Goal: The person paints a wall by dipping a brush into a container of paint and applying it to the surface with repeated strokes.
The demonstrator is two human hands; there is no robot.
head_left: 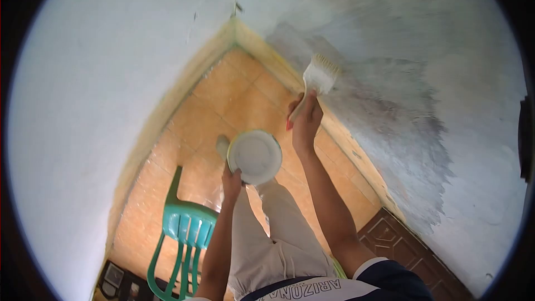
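My right hand (307, 120) is closed around the handle of a wide paintbrush (321, 73), its bristles coated white and pointing up toward the right-hand wall (384, 95). On that wall a broad grey, damp-looking patch spreads behind the bristles. My left hand (232, 181) grips the near left rim of a round tub of white paint (256, 157), thumb over the edge. The tub is held in front of my legs, above the floor.
Orange tiles (223, 97) cover the floor, narrowing to a corner ahead. A green plastic chair (186, 228) stands at my left. To the left rises a pale wall (100, 89). A brown panelled door (407, 251) is at the lower right, and dark items (120, 281) sit lower left.
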